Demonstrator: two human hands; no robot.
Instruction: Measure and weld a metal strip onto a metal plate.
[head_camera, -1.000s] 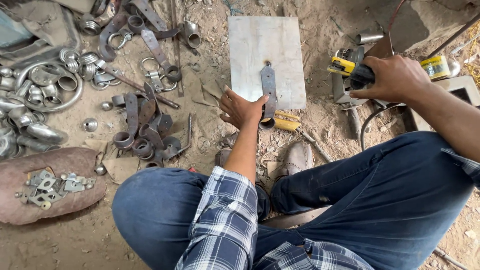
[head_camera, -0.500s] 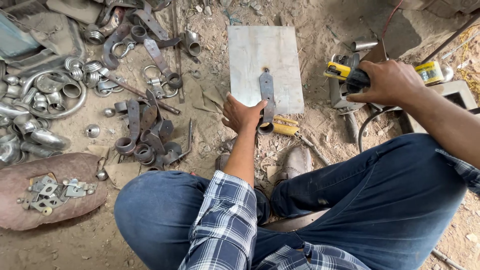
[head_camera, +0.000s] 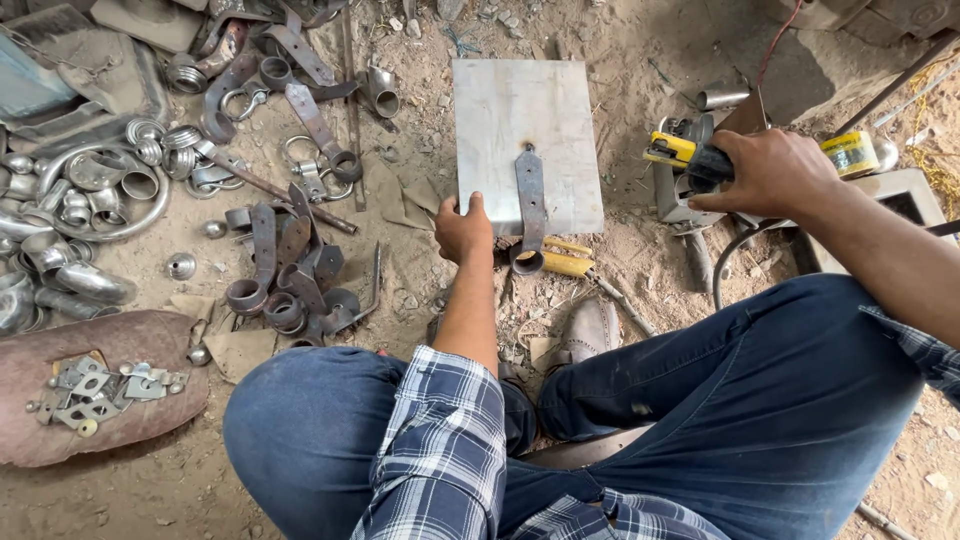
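So the person's sitting on the dirt floor (head_camera: 420, 300) in jeans and a plaid shirt, looking down at a flat grey metal plate (head_camera: 520, 110) lying on the ground in front of them. The left hand (head_camera: 463, 228) is at the plate's near left corner, fingers curled onto the edge, so that grip is closed on the plate itself. Lying on the plate is a rusty flat hinge strap (head_camera: 529, 200), running roughly lengthwise, with its rolled eye end hanging off the near edge just beside the left hand, though not touching it as far as I can see.

The right hand (head_camera: 765, 172) is off to the right, well apart from the plate, wrapped around the black body of a yellow angle grinder (head_camera: 685, 150) that sits low by the ground. That grip is closed firmly round the tool. A yellow-handled tool (head_camera: 565, 262) lies in the dirt just below the plate's near edge.

Left side of the floor is a mess of parts: a pile of similar hinge straps (head_camera: 290, 270), shiny metal rings and pipe bits (head_camera: 90, 190), and a brown pad (head_camera: 60, 350) with small silver brackets on it.
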